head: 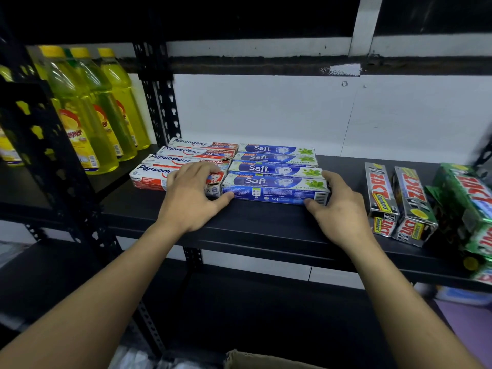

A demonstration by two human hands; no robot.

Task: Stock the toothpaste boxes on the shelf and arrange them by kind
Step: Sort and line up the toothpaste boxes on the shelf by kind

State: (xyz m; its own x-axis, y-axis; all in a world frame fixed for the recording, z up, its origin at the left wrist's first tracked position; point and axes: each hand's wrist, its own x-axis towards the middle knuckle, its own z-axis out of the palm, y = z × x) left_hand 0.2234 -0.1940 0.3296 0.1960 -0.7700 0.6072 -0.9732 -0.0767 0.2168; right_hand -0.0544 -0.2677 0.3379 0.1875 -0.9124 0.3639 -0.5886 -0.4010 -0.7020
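As both hands seem to square up the front Safi box (274,193) near the black shelf's (266,227) edge, the right hand (338,209) clasps its right end. The left hand (191,194) presses a thumb to its left end, fingers bent over a Pepsodent box (149,177); whether they grip is unclear. Behind it lie three more Safi boxes (277,158). Next, the skewed Zact boxes (412,206) to its right probably want straightening.

green Zact boxes (464,209) blurred, cardboard box (255,361) cropped

Yellow bottles (87,107), cardboard flap (255,359), white wall (266,110)
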